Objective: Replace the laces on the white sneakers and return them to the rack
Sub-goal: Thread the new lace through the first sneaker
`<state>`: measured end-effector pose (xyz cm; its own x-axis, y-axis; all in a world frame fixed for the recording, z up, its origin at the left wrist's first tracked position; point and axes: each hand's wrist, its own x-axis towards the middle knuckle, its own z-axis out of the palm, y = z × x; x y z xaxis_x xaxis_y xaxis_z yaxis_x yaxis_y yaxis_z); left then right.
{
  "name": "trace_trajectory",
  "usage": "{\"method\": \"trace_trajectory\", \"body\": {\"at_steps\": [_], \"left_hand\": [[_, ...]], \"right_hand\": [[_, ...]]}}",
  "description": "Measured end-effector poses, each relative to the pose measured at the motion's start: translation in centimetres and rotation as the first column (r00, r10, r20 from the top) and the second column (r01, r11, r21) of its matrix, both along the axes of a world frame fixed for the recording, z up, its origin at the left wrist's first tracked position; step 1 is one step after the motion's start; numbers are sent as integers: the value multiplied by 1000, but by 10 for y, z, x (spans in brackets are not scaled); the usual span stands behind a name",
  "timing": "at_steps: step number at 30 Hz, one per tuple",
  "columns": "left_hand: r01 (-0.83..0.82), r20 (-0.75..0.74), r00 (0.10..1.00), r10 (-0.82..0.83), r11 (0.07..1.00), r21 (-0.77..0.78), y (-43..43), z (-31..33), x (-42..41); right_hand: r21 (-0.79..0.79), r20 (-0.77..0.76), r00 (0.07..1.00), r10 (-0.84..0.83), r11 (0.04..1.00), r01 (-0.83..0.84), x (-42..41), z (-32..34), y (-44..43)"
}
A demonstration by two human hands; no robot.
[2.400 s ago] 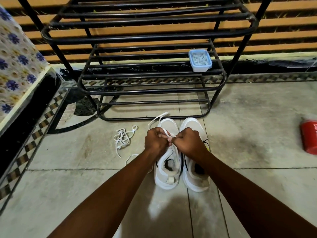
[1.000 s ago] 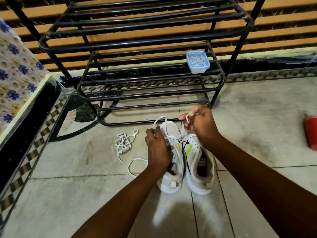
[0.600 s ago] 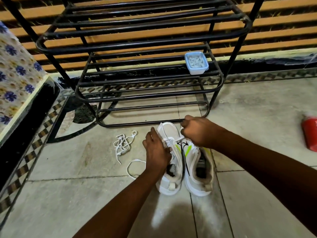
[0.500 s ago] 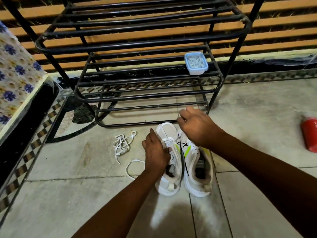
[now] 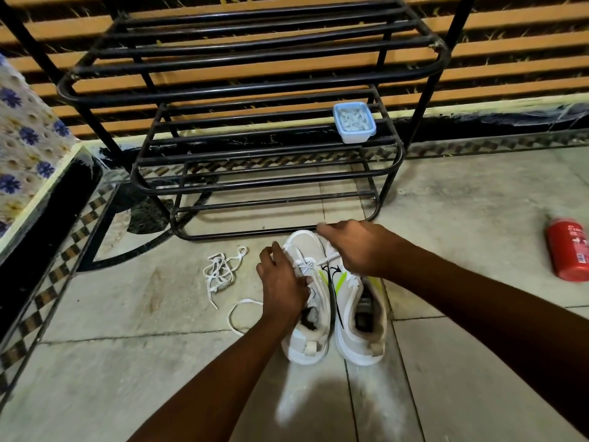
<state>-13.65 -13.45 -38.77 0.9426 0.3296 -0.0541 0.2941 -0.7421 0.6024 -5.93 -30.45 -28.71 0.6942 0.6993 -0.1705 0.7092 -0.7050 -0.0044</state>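
Two white sneakers stand side by side on the floor tiles, toes toward the black metal rack. My left hand grips the left sneaker over its tongue, where a white lace is partly threaded; one end of that lace loops on the floor at the left. My right hand hovers over the toe of the right sneaker, fingers curled and pinching the lace's other end. The right sneaker has green and black markings and no lace that I can see.
A tangled loose white lace lies on the floor left of the shoes. A small blue-rimmed plastic box sits on a rack shelf. A red can lies at the right. A flower-patterned cloth covers a ledge at the left.
Both hands were together at the left sneaker's laces. My right hand then lifted away to the right with a lace end and came back down over the toes; my left stayed on the sneaker.
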Motion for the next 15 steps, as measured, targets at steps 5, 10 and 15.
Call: {"method": "trace_trajectory", "body": {"at_steps": [5,10,15], "left_hand": [[74,-2,997,-74,992,107,3,-9,3],[88,13,996,-91,985,148,4,-15,5],[110,13,993,-113,982,156,7,-20,6]], "right_hand": [[29,187,969,164,985,-172,-3,-8,2],[765,-20,988,-154,634,115,-13,-1,14],[755,-654,757,25,-46,654,-16,13,11]]}}
